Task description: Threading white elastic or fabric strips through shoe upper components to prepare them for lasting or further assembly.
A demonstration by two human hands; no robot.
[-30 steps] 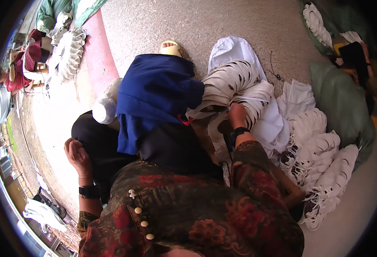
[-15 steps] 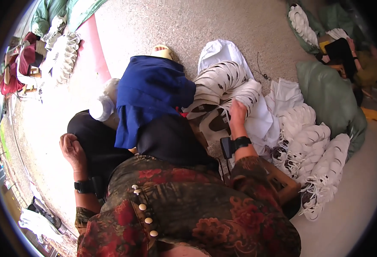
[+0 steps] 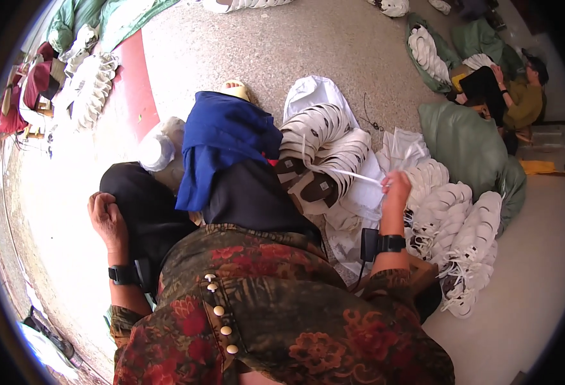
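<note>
your right hand (image 3: 395, 190), right of the frame's centre, has its fingers pinched on a white lace (image 3: 353, 174), which stretches leftward to the near ends of two white strappy stacks (image 3: 351, 153) just right of centre. brown pieces (image 3: 313, 194) show at those ends, and one bears a small pale label (image 3: 325, 186) (its marks are too small for you to read). your left hand (image 3: 108, 221), at middle left, rests against your black trouser leg (image 3: 138, 199), fingers curled; you cannot tell whether they are fully closed.

the stacks lie over a white sheet (image 3: 319, 90), their left edge next to the blue cloth (image 3: 228, 144) on your lap. on their right, more white bundles (image 3: 468, 234) crowd near your right forearm, with a green bag (image 3: 455, 138) behind them. speckled floor (image 3: 231, 45) spreads from the sheet's far edge toward the top, bordered at upper left by a red strip (image 3: 128, 83).
</note>
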